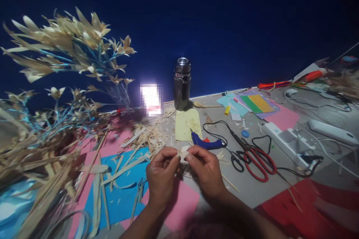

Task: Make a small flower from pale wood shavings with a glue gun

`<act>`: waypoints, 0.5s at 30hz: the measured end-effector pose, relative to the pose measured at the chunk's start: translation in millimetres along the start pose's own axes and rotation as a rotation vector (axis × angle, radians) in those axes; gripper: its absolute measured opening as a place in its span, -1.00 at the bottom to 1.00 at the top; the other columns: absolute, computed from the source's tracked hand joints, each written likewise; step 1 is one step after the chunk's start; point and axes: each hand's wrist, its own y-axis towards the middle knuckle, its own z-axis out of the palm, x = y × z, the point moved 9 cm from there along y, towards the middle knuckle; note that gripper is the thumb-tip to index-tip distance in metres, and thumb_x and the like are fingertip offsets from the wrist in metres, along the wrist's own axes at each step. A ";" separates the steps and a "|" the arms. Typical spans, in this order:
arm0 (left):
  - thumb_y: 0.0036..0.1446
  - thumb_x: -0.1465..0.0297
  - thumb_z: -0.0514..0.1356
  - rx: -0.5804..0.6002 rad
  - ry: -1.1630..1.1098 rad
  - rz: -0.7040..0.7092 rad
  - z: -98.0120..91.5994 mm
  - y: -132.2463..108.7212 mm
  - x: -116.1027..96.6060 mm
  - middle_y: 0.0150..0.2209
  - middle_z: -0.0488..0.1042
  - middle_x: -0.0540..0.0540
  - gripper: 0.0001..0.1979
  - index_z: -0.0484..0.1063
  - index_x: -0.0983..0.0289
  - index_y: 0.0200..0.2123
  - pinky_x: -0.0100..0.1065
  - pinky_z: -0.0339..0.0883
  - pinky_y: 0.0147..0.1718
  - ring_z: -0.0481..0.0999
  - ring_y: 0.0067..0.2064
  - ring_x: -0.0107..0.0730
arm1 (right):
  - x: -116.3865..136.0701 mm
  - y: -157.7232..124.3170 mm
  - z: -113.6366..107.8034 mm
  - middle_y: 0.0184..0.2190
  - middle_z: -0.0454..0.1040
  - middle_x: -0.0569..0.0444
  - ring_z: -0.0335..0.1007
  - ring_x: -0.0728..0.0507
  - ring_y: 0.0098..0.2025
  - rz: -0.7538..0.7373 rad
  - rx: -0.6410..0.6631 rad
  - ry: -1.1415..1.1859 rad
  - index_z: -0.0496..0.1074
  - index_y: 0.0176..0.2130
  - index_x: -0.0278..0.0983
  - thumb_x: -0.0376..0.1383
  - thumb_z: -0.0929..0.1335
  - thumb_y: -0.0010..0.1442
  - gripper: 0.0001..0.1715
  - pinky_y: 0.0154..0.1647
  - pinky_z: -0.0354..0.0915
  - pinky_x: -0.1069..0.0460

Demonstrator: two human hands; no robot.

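My left hand [161, 175] and my right hand [206, 170] meet over the middle of the table, fingers pinched together on a small pale piece of dried husk [183, 153]. Both hands are closed on it from either side. Just beyond them lies a blue glue gun [209, 143] with a black cord, and to its right red-handled scissors [256, 158] next to smaller black scissors [236, 158]. Below the hands are pink paper [182, 203] and blue paper [123, 194] strewn with husk strips.
Branches of dried husk flowers on blue stems [70, 48] fill the left. A steel flask [182, 84] stands at the back beside a yellow sheet [187, 124]. Coloured papers [256, 104], a white power strip [288, 140], cables and red paper [308, 209] occupy the right.
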 end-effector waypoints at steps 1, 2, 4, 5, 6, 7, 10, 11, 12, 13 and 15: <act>-0.16 0.39 0.44 -0.004 0.001 -0.004 0.0 0.1 0.1 -0.58 0.44 -0.05 -0.84 0.53 0.31 -0.52 -0.51 0.24 -0.64 0.32 -0.61 -0.55 | -0.4 -0.3 -0.3 -0.44 0.42 0.12 0.32 -0.06 -0.39 0.002 0.001 -0.003 0.47 -0.37 -0.28 -0.18 0.41 0.26 -0.76 -0.33 0.26 0.06; -0.18 0.39 0.44 -0.006 0.001 -0.014 0.0 0.1 0.6 -0.59 0.43 -0.06 -0.83 0.52 0.31 -0.53 -0.51 0.24 -0.64 0.32 -0.61 -0.55 | -0.6 -0.6 -0.8 -0.44 0.42 0.12 0.32 -0.06 -0.39 0.003 0.001 -0.007 0.47 -0.38 -0.28 -0.17 0.41 0.26 -0.76 -0.34 0.26 0.06; -0.22 0.38 0.46 -0.007 0.001 -0.050 0.0 0.0 3.1 -0.62 0.43 -0.07 -0.79 0.52 0.31 -0.52 -0.51 0.22 -0.65 0.31 -0.63 -0.54 | -0.5 -0.9 -1.6 -0.44 0.42 0.12 0.32 -0.06 -0.40 0.003 0.004 -0.019 0.47 -0.38 -0.28 -0.17 0.41 0.26 -0.75 -0.34 0.25 0.06; -0.23 0.36 0.46 -0.003 -0.001 -0.072 0.2 0.0 5.0 -0.63 0.42 -0.07 -0.78 0.51 0.31 -0.51 -0.51 0.22 -0.66 0.31 -0.64 -0.54 | -0.1 -0.8 -2.2 -0.44 0.42 0.12 0.32 -0.06 -0.40 0.000 0.005 -0.027 0.47 -0.39 -0.28 -0.17 0.40 0.26 -0.74 -0.34 0.25 0.06; -0.24 0.35 0.47 0.003 -0.002 -0.094 0.3 0.1 7.3 -0.64 0.42 -0.07 -0.76 0.51 0.31 -0.51 -0.51 0.21 -0.66 0.30 -0.65 -0.54 | 0.7 -0.5 -2.7 -0.45 0.42 0.12 0.33 -0.06 -0.40 -0.007 0.007 -0.037 0.47 -0.39 -0.28 -0.18 0.40 0.27 -0.74 -0.34 0.25 0.06; -0.24 0.35 0.47 0.010 -0.002 -0.114 0.3 0.4 9.5 -0.65 0.42 -0.08 -0.75 0.51 0.31 -0.50 -0.51 0.20 -0.66 0.30 -0.65 -0.55 | 1.7 0.0 -2.9 -0.45 0.42 0.11 0.33 -0.06 -0.40 -0.016 0.011 -0.051 0.47 -0.40 -0.28 -0.18 0.39 0.27 -0.74 -0.33 0.25 0.05; -0.23 0.35 0.46 0.025 0.005 -0.152 -0.8 3.5 15.1 -0.68 0.40 -0.08 -0.75 0.50 0.32 -0.48 -0.52 0.19 -0.63 0.30 -0.65 -0.55 | 4.2 1.6 -3.9 -0.43 0.43 0.10 0.34 -0.08 -0.36 -0.044 0.014 -0.095 0.48 -0.39 -0.28 -0.20 0.39 0.26 -0.76 -0.30 0.25 0.04; -0.23 0.35 0.46 0.027 0.008 -0.163 -1.4 5.0 16.7 -0.69 0.39 -0.09 -0.75 0.51 0.32 -0.47 -0.53 0.19 -0.63 0.29 -0.65 -0.56 | 3.9 2.1 -4.4 -0.43 0.43 0.09 0.33 -0.08 -0.35 -0.044 0.012 -0.101 0.48 -0.38 -0.28 -0.20 0.39 0.25 -0.78 -0.29 0.25 0.04; -0.23 0.35 0.45 0.030 0.011 -0.175 -1.9 6.6 18.2 -0.71 0.37 -0.10 -0.75 0.51 0.31 -0.46 -0.53 0.17 -0.63 0.28 -0.66 -0.56 | 2.5 2.4 -5.0 -0.43 0.43 0.09 0.32 -0.08 -0.36 -0.033 0.009 -0.101 0.49 -0.37 -0.28 -0.21 0.39 0.24 -0.79 -0.30 0.24 0.04; -0.23 0.35 0.44 0.033 0.012 -0.188 -2.0 8.0 19.3 -0.73 0.35 -0.11 -0.76 0.51 0.31 -0.45 -0.53 0.16 -0.64 0.27 -0.67 -0.56 | 0.3 2.5 -5.4 -0.43 0.42 0.09 0.31 -0.08 -0.37 -0.015 0.008 -0.097 0.49 -0.37 -0.29 -0.21 0.40 0.22 -0.81 -0.32 0.24 0.04; -0.24 0.35 0.43 0.027 0.008 -0.207 -2.4 9.8 20.0 -0.76 0.33 -0.12 -0.76 0.51 0.31 -0.46 -0.53 0.14 -0.66 0.24 -0.69 -0.56 | -4.3 1.8 -6.5 -0.45 0.40 0.11 0.27 -0.05 -0.41 0.018 0.011 -0.100 0.51 -0.38 -0.29 -0.23 0.41 0.18 -0.84 -0.37 0.21 0.06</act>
